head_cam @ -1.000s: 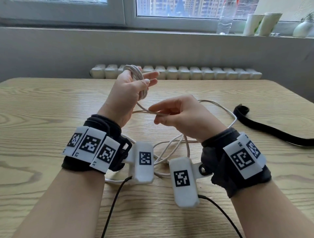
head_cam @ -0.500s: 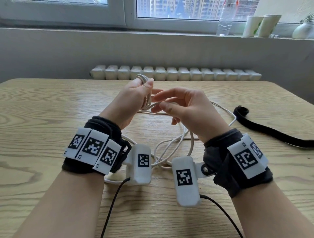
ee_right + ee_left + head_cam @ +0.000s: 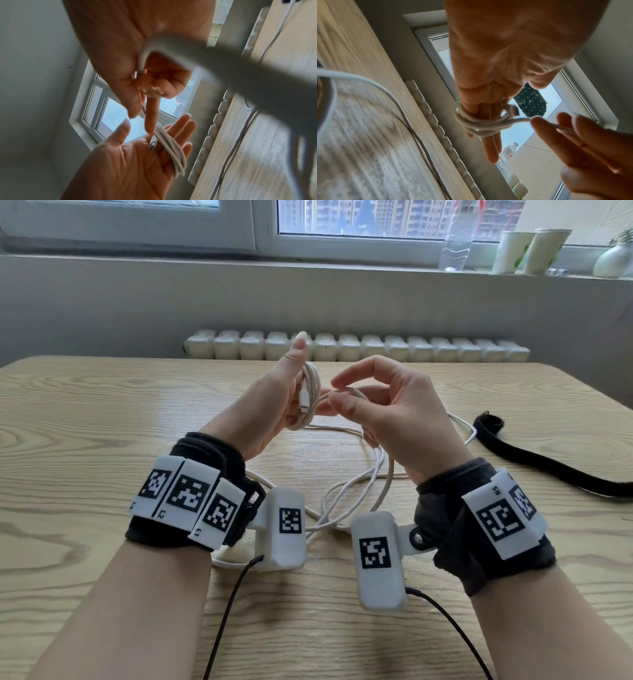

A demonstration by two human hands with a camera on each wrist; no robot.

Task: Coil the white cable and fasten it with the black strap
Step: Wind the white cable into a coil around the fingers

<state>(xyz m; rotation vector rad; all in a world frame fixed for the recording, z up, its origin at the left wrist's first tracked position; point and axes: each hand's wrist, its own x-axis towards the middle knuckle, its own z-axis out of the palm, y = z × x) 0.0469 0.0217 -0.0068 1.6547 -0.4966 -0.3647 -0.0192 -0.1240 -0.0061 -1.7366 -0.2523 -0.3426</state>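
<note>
The white cable is wound in several loops round the straight fingers of my left hand, held upright above the table with the thumb pointing up. Its connector lies against the palm. The wrist views show the coil crossing the flat fingers. My right hand pinches the strand just right of the coil between thumb and forefinger. The rest of the cable lies in loose loops on the table under my wrists. The black strap lies flat at the right, untouched.
The wooden table ends at a white ribbed radiator along the back. A water bottle, two paper cups and a small vase stand on the windowsill. Black leads trail from my wrist cameras toward the front edge.
My left hand has straightened its fingers and raised its thumb, turning the palm to the right. My right hand has carried the pinched strand up from below to beside the coil.
</note>
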